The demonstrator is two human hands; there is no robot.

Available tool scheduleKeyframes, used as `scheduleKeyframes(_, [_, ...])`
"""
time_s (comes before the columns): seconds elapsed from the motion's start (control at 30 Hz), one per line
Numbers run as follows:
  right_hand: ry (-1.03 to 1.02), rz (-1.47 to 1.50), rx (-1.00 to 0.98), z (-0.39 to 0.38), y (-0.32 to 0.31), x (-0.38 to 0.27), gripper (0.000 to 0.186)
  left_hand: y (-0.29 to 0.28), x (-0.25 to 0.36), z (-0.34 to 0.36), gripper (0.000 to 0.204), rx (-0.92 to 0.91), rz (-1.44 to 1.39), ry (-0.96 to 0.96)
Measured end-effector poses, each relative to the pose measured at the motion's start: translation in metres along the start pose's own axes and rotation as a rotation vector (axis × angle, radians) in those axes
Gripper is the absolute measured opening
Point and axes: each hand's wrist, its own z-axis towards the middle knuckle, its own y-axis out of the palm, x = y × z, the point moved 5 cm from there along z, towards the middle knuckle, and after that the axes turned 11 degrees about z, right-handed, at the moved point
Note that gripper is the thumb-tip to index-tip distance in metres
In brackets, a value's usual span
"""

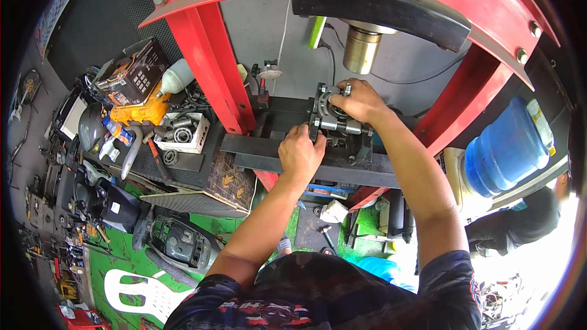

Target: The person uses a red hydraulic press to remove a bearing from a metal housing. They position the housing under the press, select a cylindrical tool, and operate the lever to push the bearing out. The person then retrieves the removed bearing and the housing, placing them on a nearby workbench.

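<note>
A dark metal press fixture [342, 124] with bolts, bright steel rods and a round ring-shaped part [324, 107] stands on the black crossbeam [263, 148] of a red press frame [211, 55]. My left hand [301, 151] is closed on the fixture's left side, its fingertips against a dark plate. From the right, my right hand [359, 102] reaches over the top, fingers curled round the upper part next to an upright bolt. That hand partly hides the ring's middle. Just above hangs the press's bright cylindrical ram [361, 50], apart from the fixture.
To the left, a bench holds a hammer [155, 151], a white box of metal parts [189, 136] and a carton [131, 72]. A blue water jug [507, 146] stands at right, near another person [520, 220]. Below are a motorcycle [177, 238] and a white chair [143, 293].
</note>
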Motion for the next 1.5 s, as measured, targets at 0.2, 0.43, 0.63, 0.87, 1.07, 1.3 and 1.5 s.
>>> scheduleKeyframes(0.2, [0.001, 0.016, -0.014, 0.005, -0.004, -0.002, 0.067, 0.000, -0.001, 0.002, 0.021, 0.048, -0.002, 0.014])
scheduleKeyframes(0.43, [0.002, 0.044, -0.010, 0.006, 0.003, 0.003, 0.070, -0.001, -0.005, -0.002, 0.021, 0.050, -0.015, 0.018])
scheduleKeyframes(0.63, [-0.022, 0.010, 0.008, 0.011, 0.006, 0.006, 0.071, -0.002, -0.006, 0.001, 0.022, 0.040, 0.014, 0.025])
scheduleKeyframes(0.87, [-0.083, 0.123, 0.016, 0.002, 0.000, 0.014, 0.086, 0.000, -0.003, 0.000, 0.022, 0.025, 0.024, 0.009])
scheduleKeyframes(1.07, [-0.103, 0.452, 0.027, -0.063, -0.050, 0.048, 0.077, -0.009, -0.006, 0.004, 0.050, 0.012, 0.017, 0.058])
scheduleKeyframes(1.3, [-0.134, 0.637, 0.359, -0.130, 0.007, 0.070, 0.034, 0.004, 0.010, 0.008, 0.065, -0.003, -0.240, 0.250])
scheduleKeyframes(1.5, [-0.114, 0.643, 0.479, -0.122, 0.021, 0.075, 0.026, 0.012, 0.001, 0.013, 0.051, -0.007, -0.307, 0.221])
